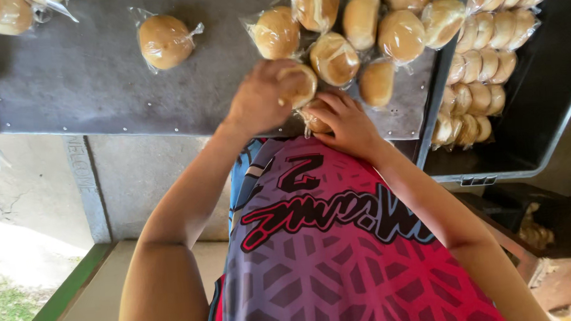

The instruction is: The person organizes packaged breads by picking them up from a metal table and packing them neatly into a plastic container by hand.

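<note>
Grey and flat, the worktop (92, 79) fills the upper part of the view and serves as the landmark. Off its right edge sits a dark crate (542, 88) holding rows of pale rolls packed in long clear bags (482, 59). On the worktop's far right part lies a cluster of single buns in clear wrappers (369, 26); one wrapped bun (165, 41) lies alone toward its middle, and more show at its far left corner. At the worktop's near edge, the left hand (259, 100) grasps a golden bun (298, 85). Just beside it, the right hand (343, 121) pinches the gathered clear wrap of a small bagged bun (312, 119).
</note>
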